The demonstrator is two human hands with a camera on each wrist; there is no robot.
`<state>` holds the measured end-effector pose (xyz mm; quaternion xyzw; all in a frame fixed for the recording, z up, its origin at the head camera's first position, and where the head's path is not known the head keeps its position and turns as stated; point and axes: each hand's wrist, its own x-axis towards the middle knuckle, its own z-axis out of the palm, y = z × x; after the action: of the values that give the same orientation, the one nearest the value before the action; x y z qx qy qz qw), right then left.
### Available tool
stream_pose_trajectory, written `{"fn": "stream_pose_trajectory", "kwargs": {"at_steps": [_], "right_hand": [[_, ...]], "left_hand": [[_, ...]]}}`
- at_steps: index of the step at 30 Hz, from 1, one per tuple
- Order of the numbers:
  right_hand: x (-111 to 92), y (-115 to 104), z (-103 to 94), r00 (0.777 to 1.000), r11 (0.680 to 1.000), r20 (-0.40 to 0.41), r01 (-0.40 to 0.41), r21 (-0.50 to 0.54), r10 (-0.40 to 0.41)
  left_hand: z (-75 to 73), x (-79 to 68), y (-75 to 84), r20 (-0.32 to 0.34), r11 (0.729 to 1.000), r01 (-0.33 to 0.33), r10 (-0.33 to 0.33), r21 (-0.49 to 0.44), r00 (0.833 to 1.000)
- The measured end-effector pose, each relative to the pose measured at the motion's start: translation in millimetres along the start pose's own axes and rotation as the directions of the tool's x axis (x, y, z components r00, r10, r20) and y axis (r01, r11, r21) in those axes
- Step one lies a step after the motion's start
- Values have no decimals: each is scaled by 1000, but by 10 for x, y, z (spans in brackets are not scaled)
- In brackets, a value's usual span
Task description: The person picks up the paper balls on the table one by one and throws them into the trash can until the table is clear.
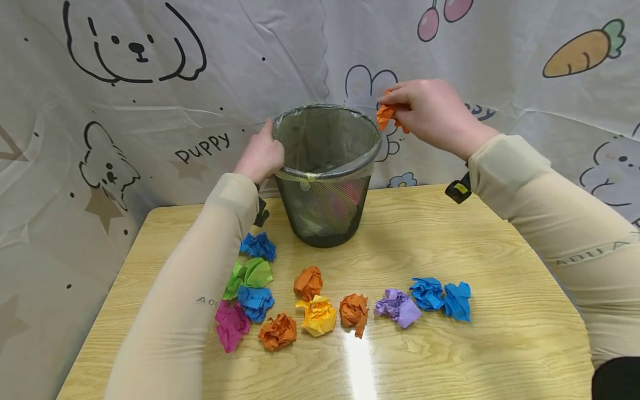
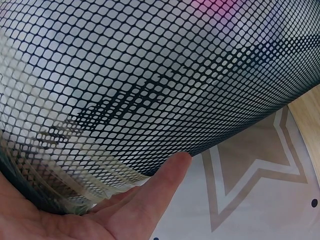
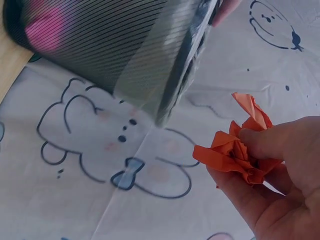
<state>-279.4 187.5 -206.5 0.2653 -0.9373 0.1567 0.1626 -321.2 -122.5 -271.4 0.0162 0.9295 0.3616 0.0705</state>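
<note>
A black mesh wastebasket [image 1: 322, 208] with a clear plastic liner folded over its rim stands upright at the back of the table. My left hand [image 1: 261, 154] grips its left rim; in the left wrist view the thumb [image 2: 167, 185] lies along the outside of the mesh. Between thumb and fingers of my right hand [image 1: 432, 116] is a crumpled orange paper ball [image 1: 386, 115], held in the air just right of the rim. In the right wrist view, the orange paper [image 3: 240, 150] shows loose folded edges. A pink shape [image 3: 47, 27] shows through the basket's mesh.
Crumpled paper balls lie across the wooden table [image 1: 415, 233]. Left are blue [image 1: 258, 246], green [image 1: 252, 273] and magenta [image 1: 231, 325] ones; mid-table, several orange ones around a yellow one [image 1: 318, 315]; right, a purple one [image 1: 398, 307] beside blue ones [image 1: 457, 301]. A printed curtain [image 1: 280, 50] hangs close behind.
</note>
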Motion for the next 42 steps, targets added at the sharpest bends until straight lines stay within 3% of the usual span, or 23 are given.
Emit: {"fn": "stream_pose_trajectory", "kwargs": {"at_steps": [8, 15, 22, 29, 42], "right_hand": [[215, -185, 103, 998, 999, 62, -15, 40, 13], [399, -325, 243, 990, 998, 138, 30, 48, -36], [547, -378, 435, 965, 997, 254, 58, 49, -68], [647, -434, 568, 927, 999, 372, 37, 38, -48], [680, -432, 667, 893, 999, 448, 24, 35, -37]], "left_hand": [[17, 16, 0, 3, 1000, 6, -6, -6, 1000], [29, 20, 11, -8, 1000, 0, 0, 4, 1000], [41, 22, 21, -6, 1000, 1, -1, 1, 1000], [40, 19, 33, -11, 1000, -4, 4, 7, 1000], [47, 13, 32, -10, 1000, -7, 7, -13, 1000]]}}
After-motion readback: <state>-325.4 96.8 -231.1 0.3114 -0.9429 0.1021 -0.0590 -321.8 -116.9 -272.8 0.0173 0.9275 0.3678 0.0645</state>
